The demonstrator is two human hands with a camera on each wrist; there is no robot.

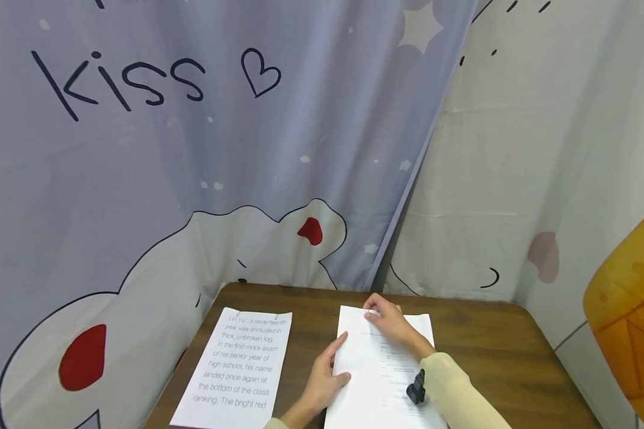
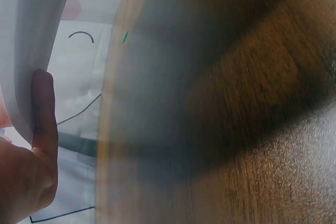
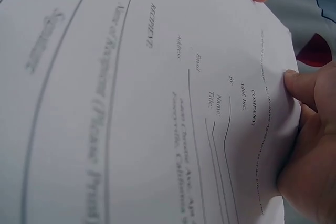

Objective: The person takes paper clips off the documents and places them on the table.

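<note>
Paperwork (image 1: 361, 381) is held over a brown table (image 1: 494, 339), at five o'clock in the head view; its print reads "COMPANY:", "By:", "Name:", "Title:", "RECIPIENT", "Address", "Email" and "Signature". At its twelve o'clock the right hand (image 1: 390, 322) pinches the top edge between thumb and fingers. At its nine o'clock the left hand (image 1: 322, 376) touches the side, thumb and forefinger straight and spread. Farther out at nine, a separate sheet (image 1: 236, 369) begins "Lin Yu's seventeenth year". Behind, toward ten o'clock, a lavender curtain (image 1: 155, 149) says "kiss" beside a heart.
</note>
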